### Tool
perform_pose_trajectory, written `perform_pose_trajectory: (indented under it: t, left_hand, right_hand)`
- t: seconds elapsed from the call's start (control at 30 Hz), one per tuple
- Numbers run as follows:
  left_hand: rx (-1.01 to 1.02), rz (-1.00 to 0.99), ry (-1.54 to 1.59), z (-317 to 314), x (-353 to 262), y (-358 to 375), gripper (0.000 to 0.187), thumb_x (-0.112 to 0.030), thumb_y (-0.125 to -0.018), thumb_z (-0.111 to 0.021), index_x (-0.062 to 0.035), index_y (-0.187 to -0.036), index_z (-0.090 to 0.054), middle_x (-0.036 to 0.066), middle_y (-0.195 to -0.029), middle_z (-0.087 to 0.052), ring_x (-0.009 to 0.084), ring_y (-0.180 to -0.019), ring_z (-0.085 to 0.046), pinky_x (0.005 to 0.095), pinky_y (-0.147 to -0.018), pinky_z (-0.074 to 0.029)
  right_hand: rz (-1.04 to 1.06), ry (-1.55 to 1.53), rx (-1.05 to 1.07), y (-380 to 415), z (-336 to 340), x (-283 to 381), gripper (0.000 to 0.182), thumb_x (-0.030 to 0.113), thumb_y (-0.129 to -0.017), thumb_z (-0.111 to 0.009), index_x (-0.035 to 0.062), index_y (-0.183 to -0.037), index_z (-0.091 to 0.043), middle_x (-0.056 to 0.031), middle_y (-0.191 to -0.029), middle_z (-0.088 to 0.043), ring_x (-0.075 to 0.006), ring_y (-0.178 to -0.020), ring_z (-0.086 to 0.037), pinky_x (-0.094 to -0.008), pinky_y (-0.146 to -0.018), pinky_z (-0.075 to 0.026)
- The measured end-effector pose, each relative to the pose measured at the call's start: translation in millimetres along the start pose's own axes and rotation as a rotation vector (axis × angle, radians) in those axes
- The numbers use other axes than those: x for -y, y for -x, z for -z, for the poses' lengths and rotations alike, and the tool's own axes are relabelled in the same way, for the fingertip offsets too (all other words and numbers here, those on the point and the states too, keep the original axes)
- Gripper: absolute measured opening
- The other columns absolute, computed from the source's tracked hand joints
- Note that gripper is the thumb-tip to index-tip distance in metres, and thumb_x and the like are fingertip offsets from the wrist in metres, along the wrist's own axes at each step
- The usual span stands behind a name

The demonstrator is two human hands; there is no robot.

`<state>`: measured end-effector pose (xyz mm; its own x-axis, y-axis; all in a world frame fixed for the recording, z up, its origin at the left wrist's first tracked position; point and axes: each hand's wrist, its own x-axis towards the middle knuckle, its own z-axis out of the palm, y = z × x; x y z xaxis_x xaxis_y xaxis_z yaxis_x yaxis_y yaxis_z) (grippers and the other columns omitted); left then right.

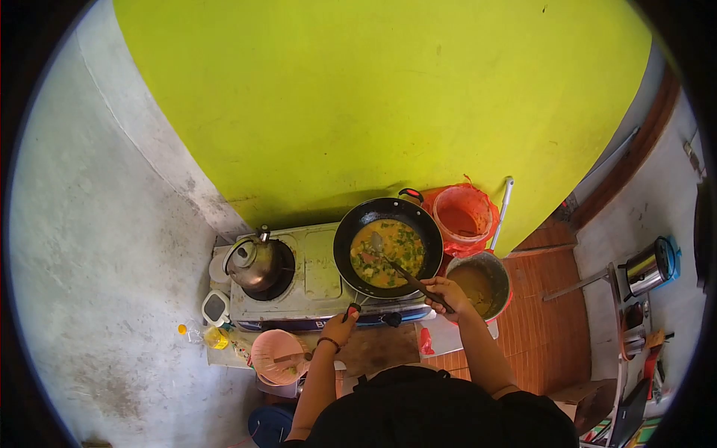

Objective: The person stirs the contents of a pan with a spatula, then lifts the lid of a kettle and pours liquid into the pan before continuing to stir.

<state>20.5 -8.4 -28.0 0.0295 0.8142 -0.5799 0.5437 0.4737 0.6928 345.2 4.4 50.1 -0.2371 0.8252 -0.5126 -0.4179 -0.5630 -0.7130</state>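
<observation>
A black wok point(345, 257) sits over the right burner of a gas stove point(317, 250). Yellow-orange soupy food point(388, 278) with green pieces fills its bottom. My left hand point(340, 328) is closed around the wok's long handle point(352, 310) at the front. In my right hand point(446, 293) is the dark handle of a cooking spatula point(405, 276), gripped from the right side. The tool's head point(376, 241) dips into the food near the middle of the wok, partly hidden by liquid.
A metal kettle point(254, 263) stands on the left burner. Right of the wok are a red-lined bucket point(463, 213) and a pot of brownish liquid point(478, 287). A pink basket point(278, 355) and an oil bottle point(216, 338) sit at the front left.
</observation>
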Motion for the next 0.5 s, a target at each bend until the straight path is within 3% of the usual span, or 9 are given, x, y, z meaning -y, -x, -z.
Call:
perform_pose_trajectory:
  t: [0.17, 0.27, 0.37, 0.5]
  left_hand:
    - [0.025, 0.025, 0.06, 4, -16, 16, 0.051, -0.055, -0.088, -0.057, -0.0045, -0.086, -0.064, 0.006, -0.065, -0.058, 0.0173, -0.053, -0.056, 0.0318, -0.051, -0.044]
    - [0.026, 0.039, 0.04, 6, -21, 20, 0.051, -0.055, -0.088, -0.056, -0.0043, -0.085, -0.064, 0.007, -0.065, -0.059, 0.0178, -0.053, -0.056, 0.0323, -0.052, -0.044]
    - [0.008, -0.007, -0.008, 1, -1, 2, 0.052, -0.055, -0.087, -0.056, -0.004, -0.085, -0.065, 0.007, -0.065, -0.059, 0.0184, -0.053, -0.057, 0.0324, -0.052, -0.045]
    - [0.014, 0.038, 0.04, 3, -16, 18, 0.052, -0.055, -0.087, -0.056, -0.0038, -0.085, -0.065, 0.008, -0.065, -0.06, 0.0189, -0.054, -0.058, 0.0323, -0.053, -0.046]
  right_hand:
    - [0.015, -0.086, 0.049, 13, -3, 8, 0.028, 0.006, -0.094, -0.045, -0.003, -0.121, -0.05, -0.0132, -0.068, -0.059, -0.0102, -0.038, -0.043, -0.0217, -0.033, -0.032]
    - [0.06, 0.044, 0.022, 17, -2, 11, 0.028, 0.007, -0.093, -0.051, -0.0019, -0.12, -0.052, -0.011, -0.065, -0.058, -0.0093, -0.038, -0.044, -0.0214, -0.034, -0.033]
    - [0.226, 0.433, -0.121, 21, -4, 5, 0.031, 0.009, -0.088, -0.059, -0.0004, -0.118, -0.058, -0.0062, -0.061, -0.057, -0.0091, -0.039, -0.047, -0.0226, -0.036, -0.036]
    - [0.292, 0.83, -0.159, 36, -7, 13, 0.03, 0.011, -0.083, -0.065, 0.0055, -0.112, -0.067, -0.0027, -0.057, -0.056, -0.0093, -0.04, -0.049, -0.0252, -0.038, -0.039]
